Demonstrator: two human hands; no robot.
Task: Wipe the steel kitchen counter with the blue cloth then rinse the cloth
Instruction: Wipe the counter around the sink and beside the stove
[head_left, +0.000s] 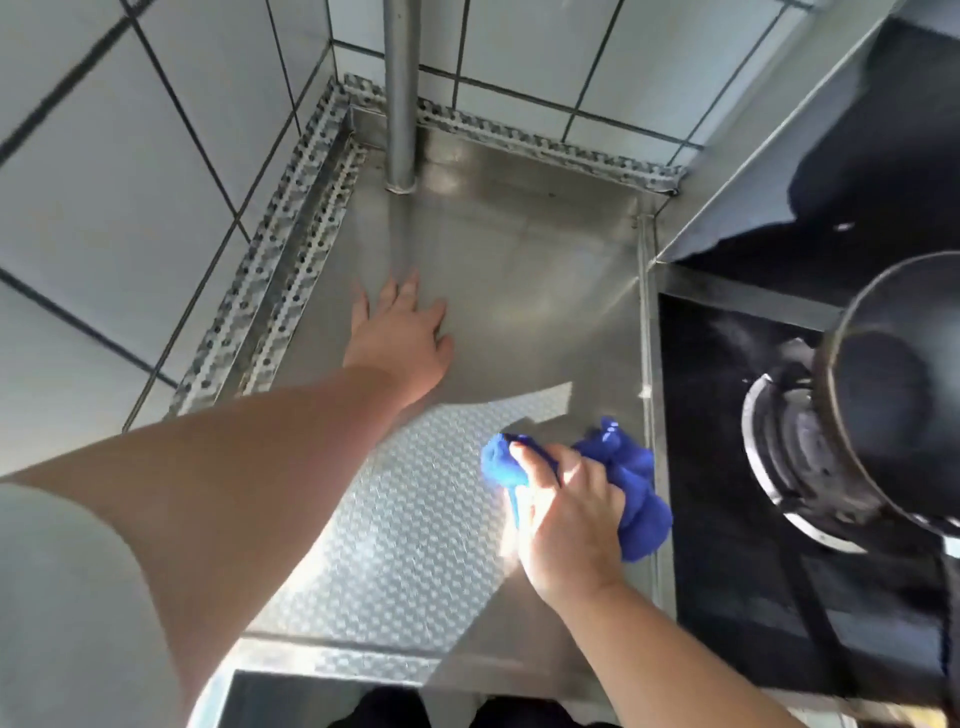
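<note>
head view: the right hand grips the bunched blue cloth against the grey steel counter near its right edge, likely mid-wipe. the left hand rests flat, fingers spread, toward the back-left corner, probably bracing.

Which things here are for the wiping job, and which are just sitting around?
For the job:
blue cloth, bunched in the right hand
steel counter
left hand, flat on the counter

Just there:
dark pot on the gas burner
steel pipe
wall tiles
</note>
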